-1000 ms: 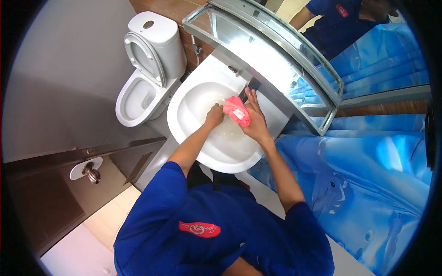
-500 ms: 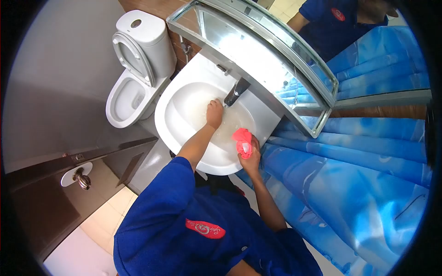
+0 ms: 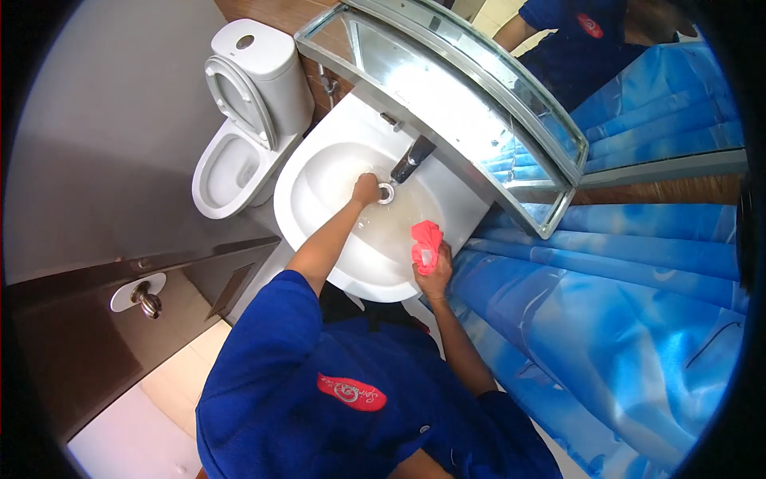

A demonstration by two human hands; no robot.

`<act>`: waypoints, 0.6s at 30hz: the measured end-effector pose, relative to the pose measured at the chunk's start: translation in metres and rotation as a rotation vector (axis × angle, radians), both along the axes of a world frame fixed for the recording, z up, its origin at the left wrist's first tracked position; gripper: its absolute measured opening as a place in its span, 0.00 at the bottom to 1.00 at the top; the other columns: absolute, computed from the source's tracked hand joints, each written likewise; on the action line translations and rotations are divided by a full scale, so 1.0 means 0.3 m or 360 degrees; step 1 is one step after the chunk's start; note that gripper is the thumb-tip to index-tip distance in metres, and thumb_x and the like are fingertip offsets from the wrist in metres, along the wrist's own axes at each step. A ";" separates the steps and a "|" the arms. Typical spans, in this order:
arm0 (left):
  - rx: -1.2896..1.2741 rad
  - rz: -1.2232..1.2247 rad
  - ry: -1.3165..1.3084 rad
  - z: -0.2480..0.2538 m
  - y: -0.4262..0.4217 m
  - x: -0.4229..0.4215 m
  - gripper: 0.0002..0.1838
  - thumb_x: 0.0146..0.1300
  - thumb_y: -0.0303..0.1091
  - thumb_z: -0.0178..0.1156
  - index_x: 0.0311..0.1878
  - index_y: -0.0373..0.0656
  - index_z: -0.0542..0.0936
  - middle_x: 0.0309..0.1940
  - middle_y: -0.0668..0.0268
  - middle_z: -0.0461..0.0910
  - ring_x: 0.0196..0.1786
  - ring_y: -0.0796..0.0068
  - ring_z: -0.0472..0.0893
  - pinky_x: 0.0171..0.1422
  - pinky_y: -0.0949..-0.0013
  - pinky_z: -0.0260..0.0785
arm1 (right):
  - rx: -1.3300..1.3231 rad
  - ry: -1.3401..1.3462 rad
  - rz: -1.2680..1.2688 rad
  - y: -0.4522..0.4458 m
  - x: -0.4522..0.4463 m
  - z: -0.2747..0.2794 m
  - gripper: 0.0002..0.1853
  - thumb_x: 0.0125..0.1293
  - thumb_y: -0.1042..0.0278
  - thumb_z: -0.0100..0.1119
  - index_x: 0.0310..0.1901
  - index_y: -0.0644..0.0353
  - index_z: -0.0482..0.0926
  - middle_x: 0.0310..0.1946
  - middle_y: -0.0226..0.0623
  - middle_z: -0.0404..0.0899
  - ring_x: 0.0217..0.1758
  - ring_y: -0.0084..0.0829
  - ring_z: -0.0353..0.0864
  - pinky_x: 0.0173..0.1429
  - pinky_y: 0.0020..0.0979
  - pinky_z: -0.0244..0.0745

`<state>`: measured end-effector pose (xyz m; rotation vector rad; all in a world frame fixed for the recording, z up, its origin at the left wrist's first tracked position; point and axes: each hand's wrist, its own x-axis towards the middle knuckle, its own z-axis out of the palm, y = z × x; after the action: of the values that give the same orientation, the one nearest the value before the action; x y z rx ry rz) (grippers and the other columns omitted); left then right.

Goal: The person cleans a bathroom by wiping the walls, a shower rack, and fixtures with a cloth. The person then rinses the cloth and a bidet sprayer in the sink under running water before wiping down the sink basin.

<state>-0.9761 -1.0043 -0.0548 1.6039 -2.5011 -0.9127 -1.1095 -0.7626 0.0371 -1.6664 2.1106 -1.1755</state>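
Inside the white washbasin (image 3: 319,259), my left hand (image 3: 367,189) is low in the bowl with its fingers curled. It lies right beside the round metal drain fitting (image 3: 386,193), below the faucet (image 3: 412,160). Whether those fingers grip anything is hidden. My right hand (image 3: 432,281) is closed around a bunched pink cloth (image 3: 427,239), with a pale patch showing on it, above the basin's right rim. Cloudy water (image 3: 391,227) covers part of the bowl.
A mirrored cabinet (image 3: 447,88) juts out over the back of the basin. To the left stands a toilet (image 3: 227,172) with its seat raised, and a dark door with a knob (image 3: 148,299). A blue shower curtain (image 3: 606,319) hangs close on the right.
My left hand has shifted slightly left, and the metal drain fitting now shows beside it. My right hand still holds the pink cloth near the same spot. The view has moved slightly.
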 end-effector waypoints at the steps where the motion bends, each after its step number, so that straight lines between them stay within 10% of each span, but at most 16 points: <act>1: 0.0299 0.0198 0.0276 -0.008 0.002 0.008 0.07 0.49 0.25 0.63 0.27 0.31 0.76 0.28 0.52 0.80 0.33 0.62 0.83 0.35 0.68 0.79 | 0.0037 0.0011 0.0009 0.005 -0.005 -0.009 0.36 0.39 0.72 0.65 0.56 0.64 0.66 0.50 0.51 0.70 0.54 0.53 0.70 0.59 0.43 0.67; 6: 0.1092 0.0630 0.1210 0.108 0.017 0.058 0.08 0.47 0.17 0.66 0.25 0.30 0.74 0.24 0.60 0.78 0.28 0.69 0.82 0.31 0.69 0.80 | -0.0016 -0.0015 -0.0038 -0.003 0.009 0.030 0.32 0.38 0.73 0.63 0.51 0.64 0.69 0.46 0.49 0.72 0.51 0.50 0.72 0.55 0.41 0.69; 18: 0.0925 0.0705 0.1300 0.285 0.104 0.130 0.05 0.51 0.15 0.60 0.26 0.32 0.74 0.27 0.61 0.75 0.27 0.71 0.80 0.32 0.70 0.80 | 0.0038 -0.0050 -0.0021 0.009 -0.005 -0.015 0.33 0.38 0.72 0.65 0.51 0.66 0.67 0.46 0.52 0.70 0.51 0.53 0.70 0.57 0.44 0.67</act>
<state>-0.9371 -0.9732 0.0306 1.3654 -1.3381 -1.8273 -1.1109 -0.7599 0.0324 -1.6153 2.1118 -1.1682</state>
